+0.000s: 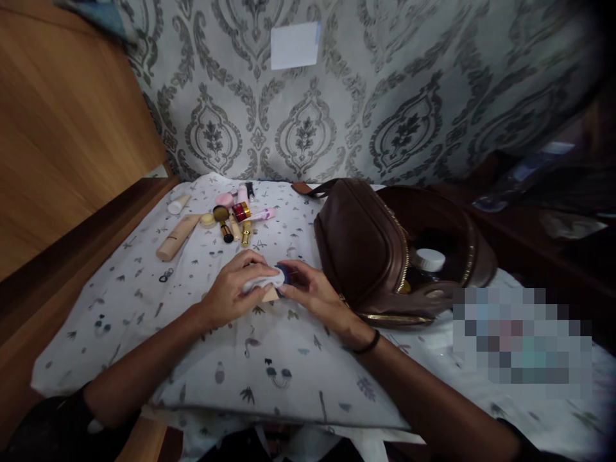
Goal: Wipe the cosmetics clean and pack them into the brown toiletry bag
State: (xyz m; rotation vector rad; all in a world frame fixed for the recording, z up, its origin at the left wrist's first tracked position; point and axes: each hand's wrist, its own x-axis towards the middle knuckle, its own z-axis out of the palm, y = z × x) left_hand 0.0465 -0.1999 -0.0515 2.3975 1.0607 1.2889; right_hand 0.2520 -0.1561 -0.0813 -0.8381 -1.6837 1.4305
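Observation:
Near the middle of the patterned white cloth, my left hand is closed round a white cloth or wipe. My right hand grips a small dark blue and beige item, which the wipe touches. What exactly this item is cannot be made out. Beyond my hands lie several cosmetics: a beige tube, a red jar, a gold-capped bottle and a pink round case.
An open brown leather bag lies right of my hands, with a white-capped bottle inside. A wooden panel rises at the left, and patterned wallpaper stands behind. A clear plastic bottle is at the far right.

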